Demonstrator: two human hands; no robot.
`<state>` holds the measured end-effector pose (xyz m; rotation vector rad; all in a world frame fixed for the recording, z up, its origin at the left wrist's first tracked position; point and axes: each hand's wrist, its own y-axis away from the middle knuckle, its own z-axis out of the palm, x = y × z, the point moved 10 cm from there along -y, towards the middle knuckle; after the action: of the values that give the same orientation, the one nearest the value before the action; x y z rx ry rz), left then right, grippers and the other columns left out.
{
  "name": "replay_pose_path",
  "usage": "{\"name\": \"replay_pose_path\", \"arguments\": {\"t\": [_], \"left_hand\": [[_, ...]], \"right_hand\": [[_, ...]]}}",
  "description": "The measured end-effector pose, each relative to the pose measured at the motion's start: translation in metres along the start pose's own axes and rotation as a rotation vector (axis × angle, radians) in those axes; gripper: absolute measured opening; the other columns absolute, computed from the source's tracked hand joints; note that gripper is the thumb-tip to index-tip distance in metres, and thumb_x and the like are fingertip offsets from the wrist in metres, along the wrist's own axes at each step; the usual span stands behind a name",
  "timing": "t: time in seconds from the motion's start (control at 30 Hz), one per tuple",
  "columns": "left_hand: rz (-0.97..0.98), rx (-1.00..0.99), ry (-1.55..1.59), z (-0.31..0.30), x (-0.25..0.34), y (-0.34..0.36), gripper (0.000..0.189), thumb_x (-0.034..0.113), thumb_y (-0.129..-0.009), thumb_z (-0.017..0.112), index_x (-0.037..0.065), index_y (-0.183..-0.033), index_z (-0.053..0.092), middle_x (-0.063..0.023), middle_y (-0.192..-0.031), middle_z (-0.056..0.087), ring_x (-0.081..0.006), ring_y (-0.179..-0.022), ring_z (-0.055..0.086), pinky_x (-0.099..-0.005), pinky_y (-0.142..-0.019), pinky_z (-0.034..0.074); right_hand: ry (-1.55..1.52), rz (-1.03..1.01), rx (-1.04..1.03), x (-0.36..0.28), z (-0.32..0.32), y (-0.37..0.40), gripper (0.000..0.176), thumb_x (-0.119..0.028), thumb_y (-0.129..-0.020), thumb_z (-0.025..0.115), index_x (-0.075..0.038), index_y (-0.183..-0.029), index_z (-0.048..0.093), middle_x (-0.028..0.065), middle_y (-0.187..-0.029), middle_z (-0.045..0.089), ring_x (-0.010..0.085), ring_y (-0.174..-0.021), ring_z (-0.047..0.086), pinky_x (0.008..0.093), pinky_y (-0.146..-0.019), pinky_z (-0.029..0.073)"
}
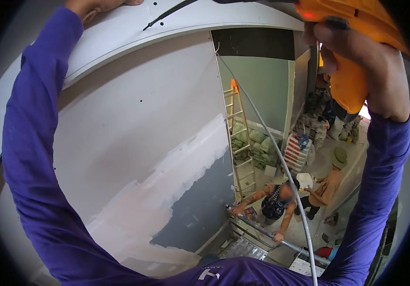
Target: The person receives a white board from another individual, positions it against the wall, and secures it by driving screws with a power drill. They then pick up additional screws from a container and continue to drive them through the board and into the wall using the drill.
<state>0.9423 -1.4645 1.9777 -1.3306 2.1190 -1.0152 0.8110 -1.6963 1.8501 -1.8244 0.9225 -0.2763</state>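
My right hand (381,66) is wrapped round the pistol grip of an orange power drill (350,88), raised at the upper right. A small red light glows on the tool, whose top runs out of view. My left hand (97,7) lies at the upper left against a white curved panel (119,40), fingers stretched along it and partly cut off by the frame's top. Between my hands, a thin dark rod (169,15) points down-left across the panel, near several small dark dots. Its upper end is out of view.
Below, a person (276,200) grips a metal rail (295,247) of the scaffold. Behind stands another person in a green hat (340,157). A grey cable (274,143) hangs down past a ladder (239,128). Partly plastered wall (133,128) fills the left; sacks (257,145) lie behind.
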Motion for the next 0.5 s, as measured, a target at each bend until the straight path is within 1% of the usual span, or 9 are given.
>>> {"name": "replay_pose_path", "arguments": {"t": [0.1,0.13,0.2,0.23,0.27,0.33,0.37,0.5], "left_hand": [[0.035,0.031,-0.031,-0.004,0.004,0.0,0.016,0.004,-0.076,0.073,-0.001,-0.091,0.072,-0.0157,-0.088,0.071,-0.0233,-0.084,0.064,-0.0348,-0.078,0.049],[0.074,-0.012,-0.007,0.005,-0.005,-0.007,0.02,0.006,-0.077,0.072,-0.002,-0.095,0.071,-0.0138,-0.089,0.07,-0.021,-0.083,0.064,-0.0328,-0.078,0.048],[0.152,-0.094,0.037,0.013,-0.028,-0.03,0.028,0.01,-0.079,0.07,-0.003,-0.103,0.068,-0.0101,-0.091,0.069,-0.0164,-0.083,0.062,-0.029,-0.079,0.047],[0.19,-0.098,-0.071,0.011,-0.023,-0.032,0.027,0.01,-0.079,0.071,-0.004,-0.102,0.068,-0.0105,-0.091,0.069,-0.017,-0.084,0.062,-0.0291,-0.08,0.047],[0.193,-0.08,-0.05,0.009,-0.022,-0.033,0.025,0.009,-0.079,0.07,-0.004,-0.101,0.068,-0.0107,-0.09,0.068,-0.0169,-0.083,0.062,-0.0289,-0.079,0.047],[0.2,-0.046,-0.003,0.009,-0.02,-0.028,0.022,0.007,-0.079,0.069,-0.004,-0.098,0.069,-0.0111,-0.086,0.068,-0.0166,-0.08,0.062,-0.0285,-0.077,0.047],[0.189,-0.074,0.06,0.012,-0.024,-0.03,0.021,0.007,-0.079,0.069,-0.004,-0.096,0.069,-0.0116,-0.087,0.068,-0.0169,-0.081,0.062,-0.029,-0.078,0.047],[0.155,-0.093,0.019,0.014,-0.026,-0.035,0.021,0.008,-0.078,0.069,-0.004,-0.095,0.069,-0.0125,-0.087,0.068,-0.0177,-0.081,0.062,-0.0295,-0.078,0.047]], "right_hand": [[0.052,-0.038,0.001,-0.01,0.003,0.001,0.024,-0.02,-0.091,0.056,0.001,-0.097,0.067,0.0055,-0.074,0.06,0.0125,-0.061,0.054,0.0265,-0.059,0.045],[0.059,-0.073,0.018,-0.011,0.008,0.002,0.025,-0.02,-0.091,0.055,0.001,-0.097,0.067,0.0056,-0.074,0.06,0.0128,-0.061,0.054,0.0265,-0.06,0.045],[-0.022,-0.08,0.065,-0.019,0.005,-0.001,0.023,-0.019,-0.089,0.059,0.0,-0.1,0.067,0.0063,-0.08,0.063,0.0141,-0.068,0.058,0.0287,-0.065,0.049],[-0.113,-0.054,0.091,-0.028,0.001,-0.005,0.023,-0.018,-0.086,0.064,-0.001,-0.103,0.066,0.0068,-0.085,0.066,0.015,-0.075,0.062,0.0309,-0.069,0.053],[-0.137,-0.049,0.108,-0.03,-0.001,-0.006,0.023,-0.017,-0.086,0.064,-0.001,-0.103,0.066,0.0069,-0.086,0.066,0.0151,-0.075,0.062,0.0309,-0.069,0.053],[-0.099,-0.113,0.115,-0.033,-0.002,-0.006,0.023,-0.015,-0.085,0.065,-0.001,-0.103,0.066,0.0071,-0.087,0.067,0.0154,-0.075,0.062,0.0309,-0.069,0.054],[-0.072,-0.151,0.12,-0.034,-0.002,-0.006,0.023,-0.014,-0.085,0.065,-0.001,-0.103,0.066,0.0071,-0.087,0.067,0.0156,-0.075,0.063,0.0309,-0.069,0.054],[0.038,-0.327,0.136,-0.04,-0.003,-0.002,0.024,-0.011,-0.083,0.066,-0.001,-0.104,0.065,0.0075,-0.089,0.067,0.0161,-0.075,0.063,0.0309,-0.069,0.055]]}}
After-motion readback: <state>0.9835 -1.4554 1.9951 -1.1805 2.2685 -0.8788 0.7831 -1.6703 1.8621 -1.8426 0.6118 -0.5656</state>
